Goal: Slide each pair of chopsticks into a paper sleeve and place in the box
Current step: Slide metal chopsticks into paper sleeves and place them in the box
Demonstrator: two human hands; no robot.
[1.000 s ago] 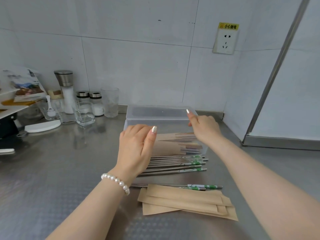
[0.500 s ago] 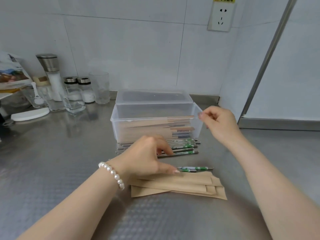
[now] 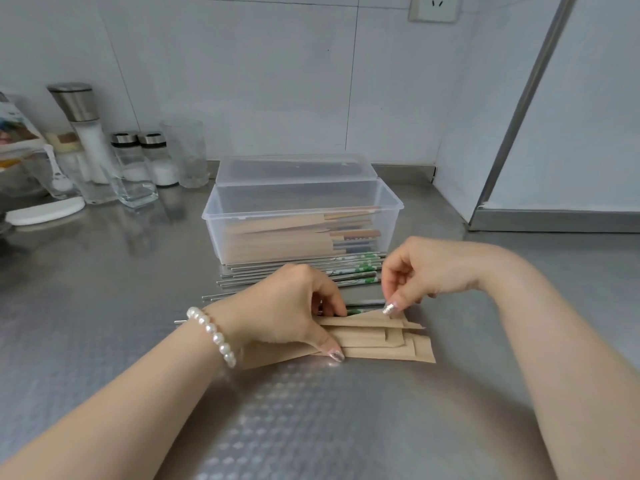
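Both hands have come down from the clear plastic box (image 3: 214,216) to the kraft paper sleeves (image 3: 391,344) lying fanned just before it. Left hand (image 3: 287,306) is pressing the stack, thumb at its near edge; right hand (image 3: 426,268) is pinching the top sleeve's corner. Steel chopsticks (image 3: 304,271) with green-patterned ends are lying between box and sleeves.

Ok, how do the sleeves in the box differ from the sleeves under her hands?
The sleeves in the box hold chopsticks, whose ends stick out to the right; the sleeves on the counter look flat and unfilled. The boxed ones are stacked, the counter ones fanned, with the right hand pinching the top one. Both are brown paper.
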